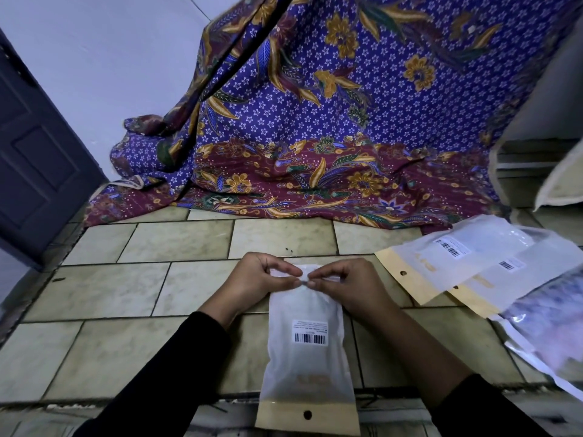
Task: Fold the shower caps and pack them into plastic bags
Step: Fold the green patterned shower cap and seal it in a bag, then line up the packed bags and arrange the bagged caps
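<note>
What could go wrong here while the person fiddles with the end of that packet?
Both hands, left and right, pinch the far end of the plastic bag; the thin flap could crease or seal crooked. The bag's near end overhangs the tiled ledge, so it may slide off. The spare bags lie loosely overlapped and could get knocked.

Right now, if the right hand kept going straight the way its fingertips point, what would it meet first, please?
The right hand points leftward across the far end of the plastic bag, so it would most likely meet the left hand first; their fingertips already look almost touching.
</note>
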